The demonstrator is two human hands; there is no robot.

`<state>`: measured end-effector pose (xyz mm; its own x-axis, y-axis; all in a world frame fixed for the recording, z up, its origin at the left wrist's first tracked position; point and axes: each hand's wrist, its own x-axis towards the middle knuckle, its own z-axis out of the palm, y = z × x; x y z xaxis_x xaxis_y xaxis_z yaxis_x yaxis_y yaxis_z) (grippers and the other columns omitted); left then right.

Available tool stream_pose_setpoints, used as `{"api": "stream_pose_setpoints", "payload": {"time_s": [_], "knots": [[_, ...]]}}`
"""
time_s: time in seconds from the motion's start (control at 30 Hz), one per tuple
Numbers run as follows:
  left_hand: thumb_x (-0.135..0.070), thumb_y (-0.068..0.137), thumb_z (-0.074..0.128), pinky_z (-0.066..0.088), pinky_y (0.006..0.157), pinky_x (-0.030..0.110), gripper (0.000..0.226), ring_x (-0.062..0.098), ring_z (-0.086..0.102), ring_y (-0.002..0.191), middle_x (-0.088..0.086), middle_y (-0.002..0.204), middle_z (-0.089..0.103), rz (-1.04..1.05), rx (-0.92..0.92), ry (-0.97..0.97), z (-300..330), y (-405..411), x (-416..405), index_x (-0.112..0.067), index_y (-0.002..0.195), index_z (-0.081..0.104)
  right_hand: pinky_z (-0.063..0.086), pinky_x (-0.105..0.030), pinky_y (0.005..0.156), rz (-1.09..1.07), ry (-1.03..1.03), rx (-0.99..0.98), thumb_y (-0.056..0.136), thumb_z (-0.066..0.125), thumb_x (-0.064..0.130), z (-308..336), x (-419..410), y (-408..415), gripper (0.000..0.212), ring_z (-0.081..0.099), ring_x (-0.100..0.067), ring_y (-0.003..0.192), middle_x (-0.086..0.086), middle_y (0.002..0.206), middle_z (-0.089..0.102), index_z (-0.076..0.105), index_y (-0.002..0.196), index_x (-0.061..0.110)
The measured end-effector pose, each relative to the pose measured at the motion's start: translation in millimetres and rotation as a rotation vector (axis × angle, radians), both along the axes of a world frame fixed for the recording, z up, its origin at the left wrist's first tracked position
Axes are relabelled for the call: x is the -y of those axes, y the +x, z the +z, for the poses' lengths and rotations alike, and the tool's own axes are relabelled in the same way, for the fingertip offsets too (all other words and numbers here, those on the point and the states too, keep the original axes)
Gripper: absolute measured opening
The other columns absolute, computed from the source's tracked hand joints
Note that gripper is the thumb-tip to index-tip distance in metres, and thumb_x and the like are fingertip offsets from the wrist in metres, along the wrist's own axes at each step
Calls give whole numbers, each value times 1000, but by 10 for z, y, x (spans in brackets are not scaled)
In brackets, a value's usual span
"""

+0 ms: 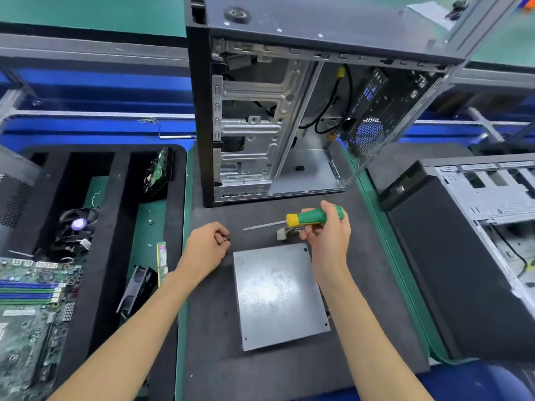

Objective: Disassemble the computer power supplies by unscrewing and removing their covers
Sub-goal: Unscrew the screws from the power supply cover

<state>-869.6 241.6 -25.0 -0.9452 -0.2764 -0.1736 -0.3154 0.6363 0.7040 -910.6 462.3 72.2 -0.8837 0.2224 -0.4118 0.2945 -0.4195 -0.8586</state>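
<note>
Mid-unscrewing: left hand [206, 246] pinching a loose screw [227, 240], right hand [327, 230] gripping screwdriver [307, 219] beyond power supply [280, 296]; next, remaining corner screws.

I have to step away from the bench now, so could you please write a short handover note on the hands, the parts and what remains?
Right hand grips the green and yellow screwdriver, tip off the work.
Left hand pinches a small dark screw beside the unit.
The power supply lies flat on the grey mat, cover on, its white connector at the far edge. Its visible corner holes look empty.
Done: apparently at least one screw out.
Left: set the screw aside, check for remaining screws, lift off the cover.
</note>
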Motion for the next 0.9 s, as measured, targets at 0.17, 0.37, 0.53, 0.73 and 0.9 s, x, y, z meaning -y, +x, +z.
{"api": "stream_pose_setpoints", "payload": {"time_s": [0.17, 0.37, 0.53, 0.73, 0.9], "knots": [[-8, 86, 66, 41, 64, 12, 19, 0, 56, 64, -8, 72, 63, 36, -2, -33, 217, 32, 30, -22, 98, 67, 41, -27, 40, -34, 15, -89, 101, 58, 20, 120, -224, 1, 10, 45, -15, 47, -8, 77, 73, 49, 102, 15], [-20, 91, 65, 40, 74, 4, 11, -3, 58, 86, -17, 88, 65, -131, -332, 114, 801, 56, -573, -29, 95, 70, 36, -21, 41, -18, 342, -404, 98, 57, 23, 405, -456, 81, 8, 50, -11, 47, -9, 74, 71, 48, 97, 22], [-24, 88, 73, 44, 92, 31, 24, 11, 54, 101, -10, 105, 61, -400, -302, 37, 799, 140, -1063, -24, 111, 67, 50, -21, 63, -5, 624, -613, 96, 59, 23, 481, -583, 181, 12, 69, -17, 68, 3, 71, 67, 48, 99, 27], [-33, 84, 75, 35, 96, 29, 36, 11, 48, 106, -11, 109, 54, -341, -283, -39, 629, 243, -1201, -25, 116, 63, 54, -28, 66, -44, 642, -633, 97, 60, 28, 427, -658, 224, 16, 71, -21, 76, 5, 76, 69, 46, 101, 35], [-31, 85, 75, 33, 93, 28, 30, 12, 54, 107, -9, 110, 59, -273, -298, -47, 613, 249, -1249, -23, 113, 66, 50, -25, 58, 7, 716, -644, 98, 59, 30, 375, -629, 215, 16, 69, -13, 67, -6, 76, 68, 44, 101, 35]]}}
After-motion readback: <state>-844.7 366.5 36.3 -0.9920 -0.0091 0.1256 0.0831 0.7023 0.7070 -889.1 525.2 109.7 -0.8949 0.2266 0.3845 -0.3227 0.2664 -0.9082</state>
